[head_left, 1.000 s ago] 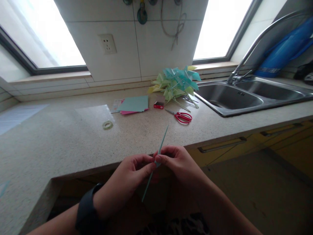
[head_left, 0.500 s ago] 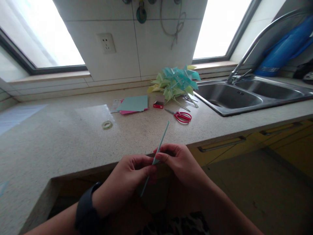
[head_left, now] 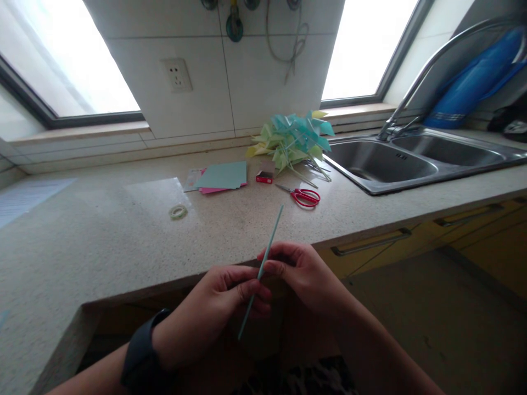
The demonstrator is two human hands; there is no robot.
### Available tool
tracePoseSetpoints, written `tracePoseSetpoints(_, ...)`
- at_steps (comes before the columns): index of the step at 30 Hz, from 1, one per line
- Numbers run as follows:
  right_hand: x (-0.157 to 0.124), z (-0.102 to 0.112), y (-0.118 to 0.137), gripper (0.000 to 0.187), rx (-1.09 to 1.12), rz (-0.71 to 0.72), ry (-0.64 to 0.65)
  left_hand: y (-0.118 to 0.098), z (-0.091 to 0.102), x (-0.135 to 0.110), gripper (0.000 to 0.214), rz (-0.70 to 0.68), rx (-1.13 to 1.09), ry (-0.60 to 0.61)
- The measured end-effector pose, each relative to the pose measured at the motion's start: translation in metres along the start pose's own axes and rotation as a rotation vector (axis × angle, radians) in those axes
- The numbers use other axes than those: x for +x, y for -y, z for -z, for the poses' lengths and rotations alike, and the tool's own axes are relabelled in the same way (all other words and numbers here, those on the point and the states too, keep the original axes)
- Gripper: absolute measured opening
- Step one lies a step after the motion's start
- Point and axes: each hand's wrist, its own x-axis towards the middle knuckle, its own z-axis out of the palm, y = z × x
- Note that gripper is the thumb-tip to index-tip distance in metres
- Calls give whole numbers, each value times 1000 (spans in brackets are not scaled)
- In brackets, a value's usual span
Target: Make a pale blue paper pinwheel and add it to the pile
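A thin pale-blue rolled paper stick (head_left: 272, 236) slants up and to the right in front of the counter edge. My left hand (head_left: 214, 312), with a dark band on the wrist, pinches its lower part between thumb and fingers. My right hand (head_left: 302, 271) pinches the stick just above that, fingers curled round it. Both hands are held in the air below the counter edge, close together and nearly touching.
On the speckled counter (head_left: 102, 247) lie red-handled scissors (head_left: 302, 196), a small red box (head_left: 264, 176), a stack of blue and pink paper sheets (head_left: 222, 176), a roll of tape (head_left: 178, 212) and a heap of paper pinwheels (head_left: 294, 140). A steel sink (head_left: 411, 162) is at the right.
The stick has been rolled thinner between my fingers and its top end sits a little higher. My left fingers have slid slightly down it. The view shifted slightly.
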Motion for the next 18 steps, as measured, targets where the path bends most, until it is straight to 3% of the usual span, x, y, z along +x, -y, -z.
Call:
tracePoseSetpoints(7,0,1,-1,8,-45,18,-2,1,0,-1,27,8,-48,61)
tracePoseSetpoints(10,0,1,-2,9,-50,-8,4,-4,-1,0,29,-19,57,67)
tracePoseSetpoints(15,2,-3,1,6,-135,11,-9,-9,3,1,35,-115,208,-124)
tracePoseSetpoints(18,4,-3,6,6,-215,44,-8,-9,7,0,37,-121,204,-148)
